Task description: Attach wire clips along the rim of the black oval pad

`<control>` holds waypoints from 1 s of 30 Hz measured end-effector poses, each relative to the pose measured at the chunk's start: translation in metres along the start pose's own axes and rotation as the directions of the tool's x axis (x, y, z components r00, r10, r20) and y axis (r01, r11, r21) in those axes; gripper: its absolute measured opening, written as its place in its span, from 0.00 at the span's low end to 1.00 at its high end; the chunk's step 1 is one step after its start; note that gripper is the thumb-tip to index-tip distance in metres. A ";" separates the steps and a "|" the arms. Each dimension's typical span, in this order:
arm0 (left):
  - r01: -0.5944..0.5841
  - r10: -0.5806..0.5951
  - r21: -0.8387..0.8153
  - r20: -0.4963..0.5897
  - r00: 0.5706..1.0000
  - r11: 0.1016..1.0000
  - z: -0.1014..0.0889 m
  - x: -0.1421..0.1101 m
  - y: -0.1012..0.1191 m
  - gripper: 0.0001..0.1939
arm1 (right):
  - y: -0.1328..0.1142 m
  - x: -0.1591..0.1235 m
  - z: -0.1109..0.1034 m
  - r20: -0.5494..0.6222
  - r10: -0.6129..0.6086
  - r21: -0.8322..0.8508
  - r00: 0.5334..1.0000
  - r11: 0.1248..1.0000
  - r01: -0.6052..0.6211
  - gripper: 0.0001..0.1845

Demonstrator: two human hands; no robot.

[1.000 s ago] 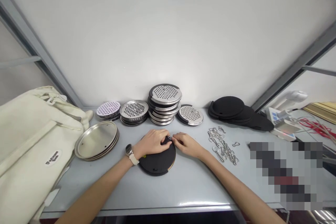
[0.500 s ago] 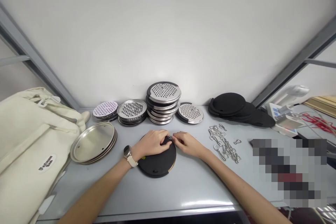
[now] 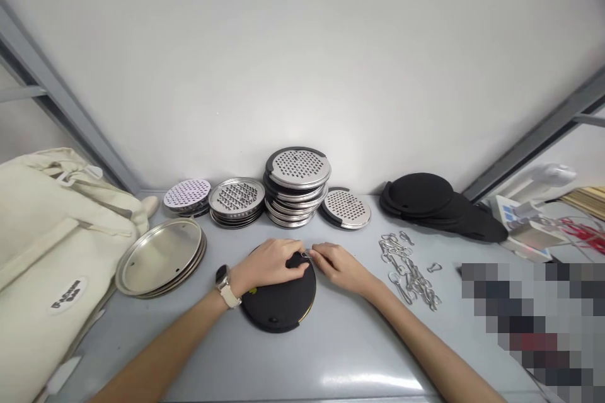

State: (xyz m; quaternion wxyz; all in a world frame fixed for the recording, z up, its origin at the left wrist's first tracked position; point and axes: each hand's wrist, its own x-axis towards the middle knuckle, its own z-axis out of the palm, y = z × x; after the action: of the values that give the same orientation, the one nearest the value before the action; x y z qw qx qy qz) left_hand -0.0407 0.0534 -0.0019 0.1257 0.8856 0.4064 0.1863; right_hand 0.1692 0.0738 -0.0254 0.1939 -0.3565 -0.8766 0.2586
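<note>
A round black disc (image 3: 278, 302) with a gold-coloured stretch of rim lies on the grey table in front of me. My left hand (image 3: 271, 263), with a watch (image 3: 227, 286) on its wrist, rests over its upper part, fingers closed on the far edge. From the right, my right hand (image 3: 338, 266) pinches a small metal carabiner (image 3: 305, 254) at that same edge. Whether the carabiner passes through the disc is hidden by the fingers. Several loose carabiners (image 3: 406, 271) lie in a heap to the right of my right hand.
Along the wall stand stacked round graters (image 3: 300, 167), more graters (image 3: 236, 196), a lone grater (image 3: 348, 208) and purple-topped ones (image 3: 186, 194). Plain metal discs (image 3: 161, 255) and a cream bag (image 3: 61, 252) sit left. Black round covers (image 3: 420, 192) lie back right.
The view has shifted slightly. Both hands stay at the disc's far edge, the right fingers still pinching the carabiner, with only small finger movement.
</note>
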 end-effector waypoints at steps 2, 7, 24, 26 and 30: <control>-0.005 0.005 0.000 0.004 1.000 1.000 -0.001 0.000 0.000 0.06 | 0.000 0.000 -0.001 0.002 0.010 0.002 1.000 1.000 -0.010 0.20; 0.022 -0.022 0.041 0.016 1.000 0.999 0.000 0.000 0.002 0.07 | 0.001 0.000 0.003 0.001 -0.022 -0.023 1.000 0.999 0.022 0.21; 0.068 -0.067 -0.088 0.020 0.998 0.994 -0.002 0.000 -0.001 0.08 | -0.001 -0.002 -0.001 0.020 -0.034 -0.012 0.999 0.999 0.034 0.18; 0.069 -0.068 -0.103 0.019 0.998 0.992 -0.001 0.000 -0.001 0.07 | -0.002 -0.002 -0.001 0.020 -0.021 0.030 1.000 0.999 0.020 0.17; 0.060 -0.059 -0.105 0.006 0.998 0.993 -0.001 0.000 0.000 0.07 | -0.004 -0.003 -0.003 0.014 -0.014 0.097 1.000 0.995 0.013 0.15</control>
State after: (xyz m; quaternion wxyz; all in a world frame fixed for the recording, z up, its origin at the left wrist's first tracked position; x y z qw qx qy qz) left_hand -0.0412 0.0534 -0.0007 0.1783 0.8656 0.4220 0.2022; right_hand 0.1704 0.0704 -0.0215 0.2063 -0.3389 -0.8668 0.3020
